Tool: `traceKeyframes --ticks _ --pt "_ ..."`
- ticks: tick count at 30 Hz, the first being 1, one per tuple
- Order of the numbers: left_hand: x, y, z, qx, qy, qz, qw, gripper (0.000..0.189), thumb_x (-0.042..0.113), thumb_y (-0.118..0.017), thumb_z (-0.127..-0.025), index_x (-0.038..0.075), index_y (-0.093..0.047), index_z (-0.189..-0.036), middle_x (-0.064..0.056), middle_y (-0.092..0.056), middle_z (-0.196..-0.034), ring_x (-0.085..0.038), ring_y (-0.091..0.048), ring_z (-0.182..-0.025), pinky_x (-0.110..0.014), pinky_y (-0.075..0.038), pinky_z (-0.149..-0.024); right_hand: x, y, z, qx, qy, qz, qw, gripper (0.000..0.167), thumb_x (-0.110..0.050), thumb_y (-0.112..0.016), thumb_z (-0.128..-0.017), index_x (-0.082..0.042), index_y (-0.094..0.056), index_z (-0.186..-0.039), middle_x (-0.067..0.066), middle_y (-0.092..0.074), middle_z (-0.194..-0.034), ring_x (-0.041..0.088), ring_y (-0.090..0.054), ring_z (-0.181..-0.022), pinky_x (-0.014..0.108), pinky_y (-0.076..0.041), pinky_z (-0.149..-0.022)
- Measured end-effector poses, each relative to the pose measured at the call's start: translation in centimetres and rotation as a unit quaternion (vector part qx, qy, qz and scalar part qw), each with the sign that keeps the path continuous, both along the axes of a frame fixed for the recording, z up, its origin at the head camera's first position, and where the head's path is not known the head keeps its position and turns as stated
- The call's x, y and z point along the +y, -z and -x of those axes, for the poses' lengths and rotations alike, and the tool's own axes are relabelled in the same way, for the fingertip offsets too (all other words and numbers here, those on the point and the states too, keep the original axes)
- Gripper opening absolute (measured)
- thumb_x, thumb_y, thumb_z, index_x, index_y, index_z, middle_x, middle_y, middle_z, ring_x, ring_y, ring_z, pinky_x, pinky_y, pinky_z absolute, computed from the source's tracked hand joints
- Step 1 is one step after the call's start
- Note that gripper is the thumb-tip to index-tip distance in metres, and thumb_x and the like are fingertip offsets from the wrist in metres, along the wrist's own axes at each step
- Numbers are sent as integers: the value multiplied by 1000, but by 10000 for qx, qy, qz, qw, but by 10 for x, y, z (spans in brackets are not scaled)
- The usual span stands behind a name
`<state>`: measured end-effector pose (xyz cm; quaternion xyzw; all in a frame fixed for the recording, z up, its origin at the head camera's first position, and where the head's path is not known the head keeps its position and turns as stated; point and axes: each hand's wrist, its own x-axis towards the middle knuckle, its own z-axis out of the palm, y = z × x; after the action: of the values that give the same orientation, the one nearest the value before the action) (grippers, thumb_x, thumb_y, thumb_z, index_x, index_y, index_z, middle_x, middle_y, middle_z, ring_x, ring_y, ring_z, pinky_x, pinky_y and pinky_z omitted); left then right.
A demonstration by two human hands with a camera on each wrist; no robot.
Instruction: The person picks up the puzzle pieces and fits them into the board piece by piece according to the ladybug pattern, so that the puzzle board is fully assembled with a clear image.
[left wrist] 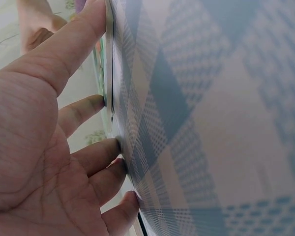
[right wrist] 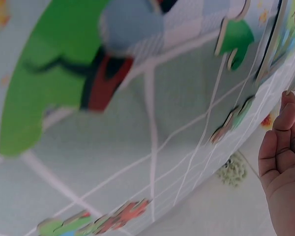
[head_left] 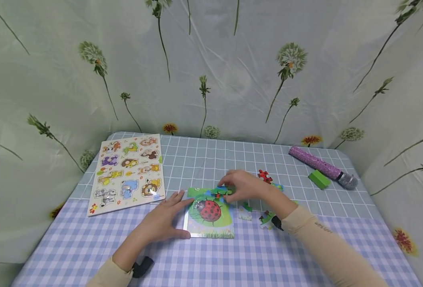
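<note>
A small ladybug jigsaw board [head_left: 211, 231] lies on the checked cloth in the head view. At its left side my left hand [head_left: 163, 219] is spread, with thumb and index finger touching the edge. In the left wrist view, the other fingertips of that hand [left wrist: 49, 147] rest on the cloth. My right hand [head_left: 243, 185] pinches a green and red puzzle piece [head_left: 218, 192] at the board's upper right corner. The right wrist view has only part of that hand [right wrist: 287, 167], at its right edge. Close to the right forearm lies a loose green puzzle piece [head_left: 266, 218].
More loose pieces, including a red puzzle piece [head_left: 264, 176] and a white-green one [head_left: 245, 213], lie right of the board. An animal peg puzzle [head_left: 127, 175] is at the left. At the right back are a green block [head_left: 319, 179] and a glittery purple tube [head_left: 313, 162].
</note>
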<state>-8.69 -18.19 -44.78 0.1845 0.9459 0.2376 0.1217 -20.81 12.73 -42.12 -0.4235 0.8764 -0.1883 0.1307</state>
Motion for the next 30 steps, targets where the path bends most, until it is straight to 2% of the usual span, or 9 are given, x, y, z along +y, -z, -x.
traceKeyframes --ticks 8,13,20,30 --pt "0 0 0 25 18 16 10000 103 55 -95 -74 19 -52 -161 -21 -32 -175 -48 -31 -161 -72 -31 -127 -11 6 -5 92 -189 112 9997 37 -26 -81 -89 -13 -79 -124 1 -74 -110 12 -66 -94 26 -59 -83" --pt "0 0 1 27 30 20 10000 104 56 -95 -74 20 -51 -161 -22 -32 -175 -48 -31 -161 -71 -31 -127 -17 8 -6 11 -168 114 9998 37 -27 -81 -90 -14 -79 -125 0 -74 -112 12 -68 -98 28 -61 -87" --pt "-1 1 0 45 86 -67 9999 103 56 -94 -75 19 -51 -161 -23 -32 -175 -48 -31 -161 -73 -32 -126 -26 10 -9 -81 -289 119 9995 38 -28 -83 -90 -14 -79 -125 0 -72 -107 10 -63 -91 23 -56 -80" --pt "-2 3 -1 69 116 -93 9999 103 57 -93 -75 18 -51 -161 -23 -32 -174 -49 -32 -161 -73 -33 -125 -31 19 -8 -4 -310 143 9994 37 -27 -83 -89 -13 -80 -123 0 -74 -111 8 -64 -92 21 -57 -81"
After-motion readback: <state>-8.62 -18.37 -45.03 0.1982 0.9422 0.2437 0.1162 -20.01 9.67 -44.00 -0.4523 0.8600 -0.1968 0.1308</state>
